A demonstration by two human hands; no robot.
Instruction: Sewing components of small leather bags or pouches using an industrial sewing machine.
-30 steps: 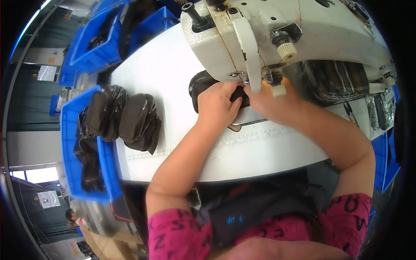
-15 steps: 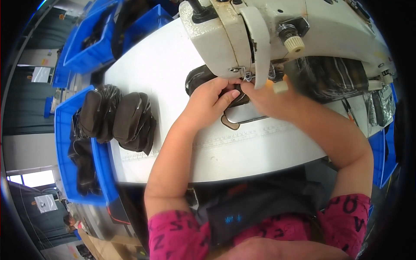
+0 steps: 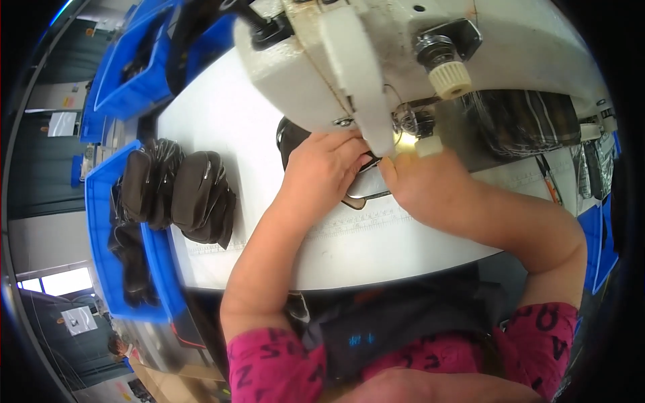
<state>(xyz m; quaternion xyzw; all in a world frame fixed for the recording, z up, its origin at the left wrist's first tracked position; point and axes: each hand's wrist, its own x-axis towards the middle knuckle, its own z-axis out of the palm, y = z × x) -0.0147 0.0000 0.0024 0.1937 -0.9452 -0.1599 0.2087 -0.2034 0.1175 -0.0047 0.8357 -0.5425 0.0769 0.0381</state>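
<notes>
Under the head of a white sewing machine (image 3: 302,84), a dark brown fabric piece (image 3: 291,138) lies largely hidden by my hands. My left hand (image 3: 322,171) grips it with bent fingers pressed close together, left of the presser area. My right hand (image 3: 437,188) is curled at the piece's right edge, its fingertips near the needle, which I cannot make out. A shiny metal plate (image 3: 369,183) shows between the hands. A small light glows above my right fingers.
Stacks of dark pouches (image 3: 195,195) sit at the left beside a blue bin (image 3: 168,289); more blue bins (image 3: 111,101) stand behind. Dark packed material (image 3: 521,121) and scissors (image 3: 551,181) lie at the right. Another person (image 3: 121,346) is far lower left.
Both hands have shifted slightly downward in view, and the left fingers are more bunched over the piece. The machine head appears further left, and a bright glow now shows under it.
</notes>
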